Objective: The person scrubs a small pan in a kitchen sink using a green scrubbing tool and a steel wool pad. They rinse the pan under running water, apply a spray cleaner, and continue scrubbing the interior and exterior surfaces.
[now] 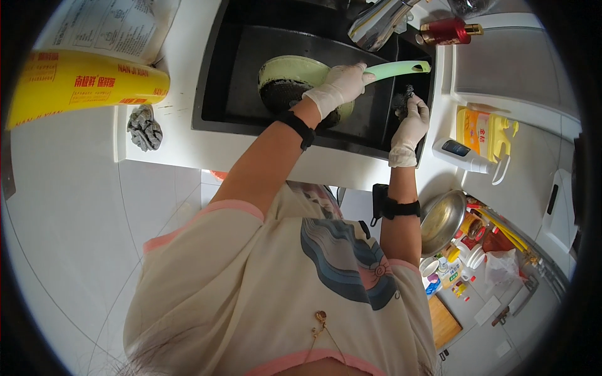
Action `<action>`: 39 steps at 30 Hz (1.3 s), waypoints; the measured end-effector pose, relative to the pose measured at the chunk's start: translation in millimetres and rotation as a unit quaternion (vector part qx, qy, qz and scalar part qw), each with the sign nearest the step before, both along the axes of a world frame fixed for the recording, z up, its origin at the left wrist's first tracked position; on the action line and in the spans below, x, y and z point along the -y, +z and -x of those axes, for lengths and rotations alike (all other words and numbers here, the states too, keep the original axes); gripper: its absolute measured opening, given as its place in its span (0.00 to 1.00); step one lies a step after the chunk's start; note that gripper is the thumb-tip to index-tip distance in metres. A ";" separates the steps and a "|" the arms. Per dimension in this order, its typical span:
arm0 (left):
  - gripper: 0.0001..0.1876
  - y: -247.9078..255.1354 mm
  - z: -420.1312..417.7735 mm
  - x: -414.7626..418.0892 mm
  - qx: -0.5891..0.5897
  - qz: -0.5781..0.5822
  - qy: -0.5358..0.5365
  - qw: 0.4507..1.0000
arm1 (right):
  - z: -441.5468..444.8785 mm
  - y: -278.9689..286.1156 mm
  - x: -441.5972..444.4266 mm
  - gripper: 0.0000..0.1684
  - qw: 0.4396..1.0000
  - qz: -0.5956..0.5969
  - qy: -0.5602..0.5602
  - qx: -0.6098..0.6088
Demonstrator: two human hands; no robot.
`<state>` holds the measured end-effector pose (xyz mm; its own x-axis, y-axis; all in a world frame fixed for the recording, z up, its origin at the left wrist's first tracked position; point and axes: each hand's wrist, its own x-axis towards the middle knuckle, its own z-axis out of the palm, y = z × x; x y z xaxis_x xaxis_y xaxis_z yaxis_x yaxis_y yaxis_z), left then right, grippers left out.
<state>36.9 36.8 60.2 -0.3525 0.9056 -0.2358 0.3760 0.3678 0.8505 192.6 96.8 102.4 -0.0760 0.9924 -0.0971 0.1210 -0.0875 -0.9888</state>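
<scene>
My left hand [342, 85], in a whitish glove, grips a light green pan [294, 68] where its handle [400, 68] begins. The pan rests in a black sink [244, 42], with a blackened, scorched surface showing below the green wall. Part of that dark area is hidden by my left hand and forearm. At the sink's right side, my gloved right hand [413, 120] pinches a dark, wiry scourer [403, 101], apart from the pan. A chrome faucet [376, 26] reaches over the sink beyond the handle.
Right of the sink stand a red pump bottle [444, 32], a yellow jug [479, 134] and a white bottle [463, 155]. A metal bowl [442, 223] sits near my right elbow. On the left lie a grey rag [145, 128] and a yellow cling-film box [89, 82].
</scene>
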 end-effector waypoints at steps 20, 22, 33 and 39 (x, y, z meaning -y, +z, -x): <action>0.25 -17.1 36.2 4.7 0.239 -0.043 0.069 0.967 | 55.8 -15.6 38.9 0.16 0.868 -0.358 0.204 0.276; 0.29 -11.8 42.2 9.4 0.268 0.002 0.059 0.961 | 56.6 -19.9 48.5 0.16 0.850 -0.381 0.229 0.283; 0.23 1.0 45.9 21.3 0.241 -0.040 0.066 0.967 | 45.0 -30.6 43.4 0.06 0.758 -0.382 0.326 0.417; 0.21 4.9 52.3 32.7 0.284 -0.035 0.076 0.955 | 39.1 -20.8 54.9 0.08 0.907 -0.279 0.214 0.230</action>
